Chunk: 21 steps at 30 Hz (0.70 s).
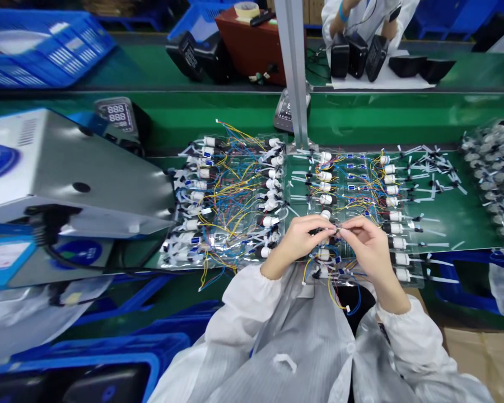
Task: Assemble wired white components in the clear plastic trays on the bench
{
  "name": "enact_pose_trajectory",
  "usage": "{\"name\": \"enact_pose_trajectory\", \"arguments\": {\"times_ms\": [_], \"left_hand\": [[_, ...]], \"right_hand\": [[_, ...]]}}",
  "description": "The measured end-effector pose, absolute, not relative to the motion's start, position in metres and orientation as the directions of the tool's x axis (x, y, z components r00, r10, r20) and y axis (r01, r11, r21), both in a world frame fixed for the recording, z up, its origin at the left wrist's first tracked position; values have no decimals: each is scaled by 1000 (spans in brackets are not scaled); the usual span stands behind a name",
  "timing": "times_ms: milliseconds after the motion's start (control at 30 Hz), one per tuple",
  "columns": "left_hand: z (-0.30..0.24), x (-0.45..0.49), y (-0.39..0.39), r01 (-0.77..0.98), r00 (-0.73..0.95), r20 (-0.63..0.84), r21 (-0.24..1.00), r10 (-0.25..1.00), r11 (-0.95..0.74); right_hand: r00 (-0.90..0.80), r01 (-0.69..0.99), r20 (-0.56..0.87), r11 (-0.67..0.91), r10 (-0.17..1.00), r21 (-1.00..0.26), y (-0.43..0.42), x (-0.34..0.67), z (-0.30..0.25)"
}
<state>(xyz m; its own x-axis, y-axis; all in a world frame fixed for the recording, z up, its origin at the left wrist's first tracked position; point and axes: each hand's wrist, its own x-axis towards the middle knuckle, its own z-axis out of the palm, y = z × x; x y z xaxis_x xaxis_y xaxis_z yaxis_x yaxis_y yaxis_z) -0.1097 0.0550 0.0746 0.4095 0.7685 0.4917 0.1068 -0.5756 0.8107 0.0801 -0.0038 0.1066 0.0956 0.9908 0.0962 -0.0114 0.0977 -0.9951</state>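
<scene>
My left hand [301,239] and my right hand [368,242] meet over a clear tray of wired parts, fingertips pinched together. Between them is a small dark piece, too tiny and covered to name. A white cylindrical part [325,214] lies just beyond my left fingers. Around my hands, white cylinders [390,179] with black ends line both sides of the tray. Yellow, red and blue wires [373,182] and small blue pieces [351,172] run between the rows. White strips, apparently zip ties [428,278], stick out on the right.
A second tray of wired parts [235,196] lies to the left, beside a grey machine [101,168]. Loose white strips [441,162] lie at right, near bundled parts [495,173]. A metal post [293,67] rises ahead. Across the bench a person [363,22] handles black devices [357,53].
</scene>
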Motion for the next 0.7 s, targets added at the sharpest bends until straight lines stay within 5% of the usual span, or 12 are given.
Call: {"name": "enact_pose_trajectory", "arguments": {"times_ms": [233, 700], "left_hand": [[74, -110, 55, 89, 405, 503, 809, 763, -581], [75, -110, 53, 123, 478, 459, 809, 749, -575]], "right_hand": [[50, -106, 74, 79, 996, -991, -2, 80, 107], [-25, 110, 134, 135, 991, -985, -3, 90, 98]]}}
